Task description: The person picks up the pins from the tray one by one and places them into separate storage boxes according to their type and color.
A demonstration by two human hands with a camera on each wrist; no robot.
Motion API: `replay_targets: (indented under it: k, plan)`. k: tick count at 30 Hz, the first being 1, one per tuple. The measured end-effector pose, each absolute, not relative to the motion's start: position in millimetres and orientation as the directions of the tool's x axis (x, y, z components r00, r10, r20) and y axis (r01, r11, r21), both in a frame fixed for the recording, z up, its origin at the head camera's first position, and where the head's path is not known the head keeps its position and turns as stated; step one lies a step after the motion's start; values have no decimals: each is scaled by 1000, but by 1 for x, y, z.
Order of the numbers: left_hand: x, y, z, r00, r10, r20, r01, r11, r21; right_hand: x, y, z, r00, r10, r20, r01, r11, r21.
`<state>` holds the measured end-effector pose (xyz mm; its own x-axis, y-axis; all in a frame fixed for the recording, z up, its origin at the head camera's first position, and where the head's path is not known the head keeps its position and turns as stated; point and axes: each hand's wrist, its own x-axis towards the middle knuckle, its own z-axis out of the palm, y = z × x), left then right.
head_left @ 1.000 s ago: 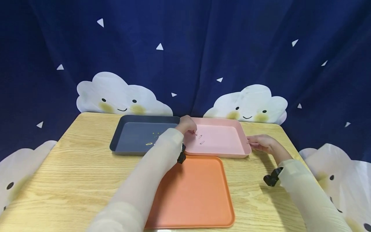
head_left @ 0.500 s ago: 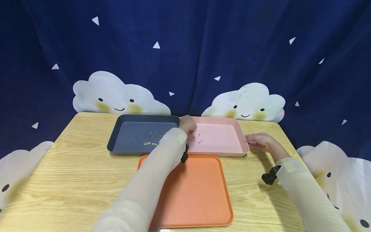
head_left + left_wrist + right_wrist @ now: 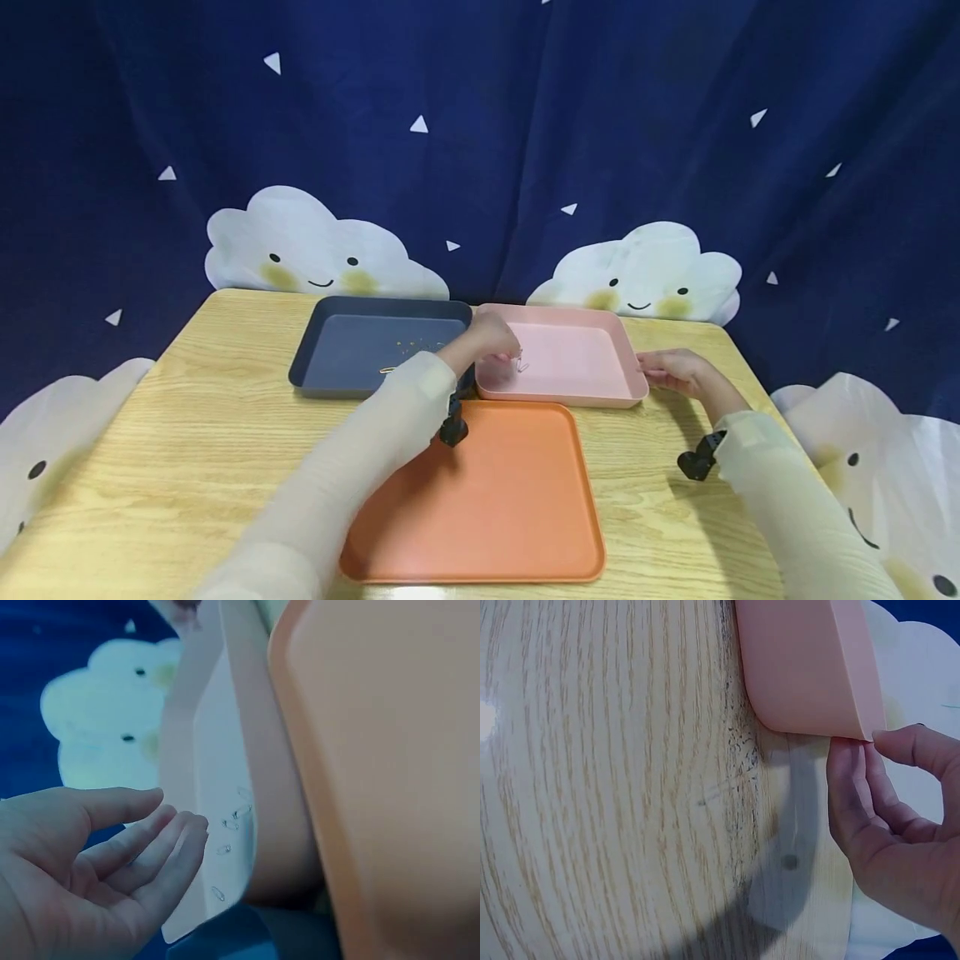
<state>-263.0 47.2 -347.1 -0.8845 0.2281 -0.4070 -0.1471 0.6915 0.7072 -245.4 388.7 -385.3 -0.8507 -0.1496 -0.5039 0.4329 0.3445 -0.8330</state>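
Observation:
My left hand [image 3: 491,335] hovers over the left part of the pink tray [image 3: 573,358]. In the left wrist view its thumb and fingers are apart, loosely bent, with nothing visible between them. Several small silver safety pins [image 3: 224,849] lie on the tray floor just beyond those fingertips; from the head view the hand hides most of them. At the tray's right end, my right hand [image 3: 675,369] holds the rim. The right wrist view has the thumb [image 3: 907,744] on one side of the rim's corner and the fingers [image 3: 846,776] on the other.
A dark grey tray [image 3: 337,354] stands directly left of the pink one, with yellow pins [image 3: 387,369] and smaller yellow bits [image 3: 408,343] in it. In front of both lies a large orange tray [image 3: 487,500] on the wooden table [image 3: 187,417]. A blue curtain [image 3: 480,150] hangs behind.
My left hand has shifted slightly toward me and to the right over the pink tray, now covering more of the pins. The right hand stays at the tray's end.

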Motion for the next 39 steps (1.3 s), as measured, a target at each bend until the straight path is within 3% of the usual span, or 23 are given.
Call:
replay_targets:
  k: [6,11,17,23,28,34,39]
  plan:
    - [-231,21,-347,-873,383,-301,27,655,755,-245,391,-390,-852,-143,-504,432,351,-831]
    - [-207,-5,-349,-831,521,-195,258,672,694,-246,393,-391,-853,-144,-502,434,341,-834]
    - [-189,-33,-359,-752,650,-110,497,669,553,-247,393,-388,-858,-145,-492,416,364,-833]
    - [-179,-54,-370,-623,778,-77,736,617,279,-249,391,-387,-853,-112,-510,432,398,-809]
    - [-175,-65,-378,-611,791,-41,780,610,137,-249,390,-385,-849,-111,-517,437,404,-804]
    - [-175,-68,-387,-589,808,19,806,587,74,-246,388,-384,-848,-124,-515,438,382,-814]
    - [-171,-67,-393,-554,832,32,824,554,-119,-247,388,-387,-847,-135,-514,439,368,-820]
